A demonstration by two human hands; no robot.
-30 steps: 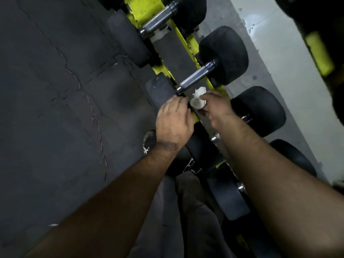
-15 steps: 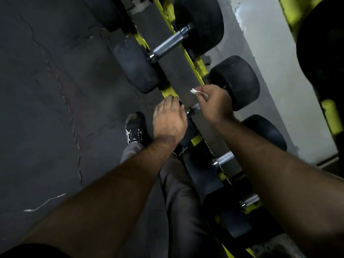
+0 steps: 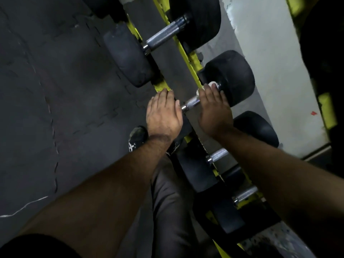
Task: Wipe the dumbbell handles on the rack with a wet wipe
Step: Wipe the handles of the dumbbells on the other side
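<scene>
Wiping mid-rack handle: right hand clenched wet wipe around its far end by black head; left hand lay flat on near head. Judged partway; other handles on yellow rack untouched.

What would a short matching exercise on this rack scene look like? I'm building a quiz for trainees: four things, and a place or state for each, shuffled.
Things:
1. wet wipe
2. left hand
3. rack rail
4. shoe

Places or states:
A. yellow, running under the dumbbells
B. on the dark floor, below the left wrist
C. white, under the right hand on a handle
D. resting flat on the near dumbbell head

Pairs: 1-C, 2-D, 3-A, 4-B
</scene>
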